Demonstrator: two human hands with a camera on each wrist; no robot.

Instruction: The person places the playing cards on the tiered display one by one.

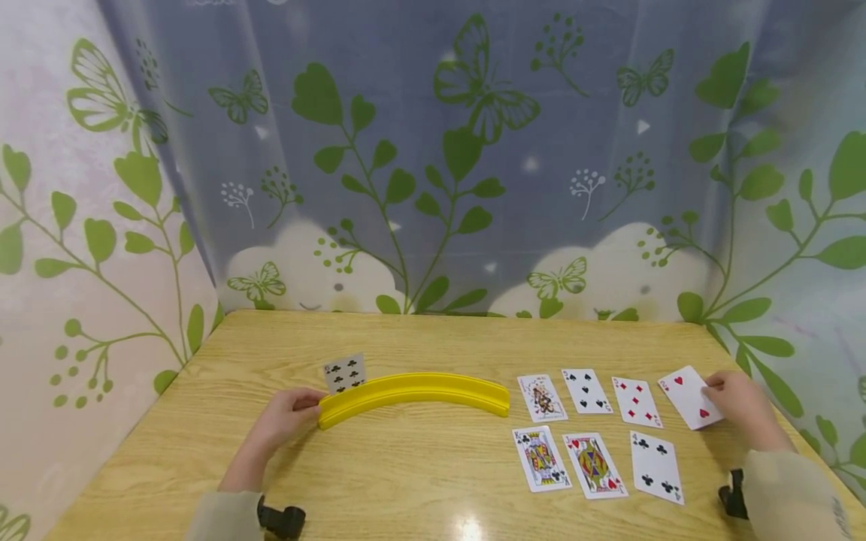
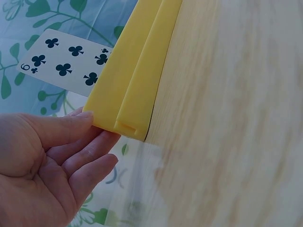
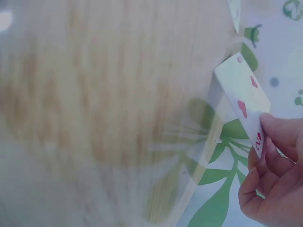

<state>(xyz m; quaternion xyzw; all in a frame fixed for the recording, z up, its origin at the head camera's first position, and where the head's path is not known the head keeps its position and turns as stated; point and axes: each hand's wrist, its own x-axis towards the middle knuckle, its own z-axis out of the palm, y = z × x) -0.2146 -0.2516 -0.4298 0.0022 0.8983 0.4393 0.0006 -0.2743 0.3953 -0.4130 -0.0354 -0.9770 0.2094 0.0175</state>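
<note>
A curved yellow card holder (image 1: 419, 382) lies on the table, with a six of clubs (image 1: 346, 371) standing upright in its left end. My left hand (image 1: 289, 415) grips that same end, the thumb against its side in the left wrist view and the fingers at its lower edge. At the far right my right hand (image 1: 739, 406) pinches the two of hearts (image 1: 690, 397) by one corner between thumb and fingers. In the right wrist view the two of hearts (image 3: 244, 97) appears tilted. Whether it still touches the table I cannot tell.
Face-up cards lie in two rows right of the holder: a joker (image 1: 543, 398), a spade card (image 1: 586, 391) and a diamond card (image 1: 637, 402) behind; a king of clubs (image 1: 541, 458), jack of hearts (image 1: 595, 466) and four of clubs (image 1: 657, 466) in front. A printed curtain (image 1: 406, 150) hangs behind the table.
</note>
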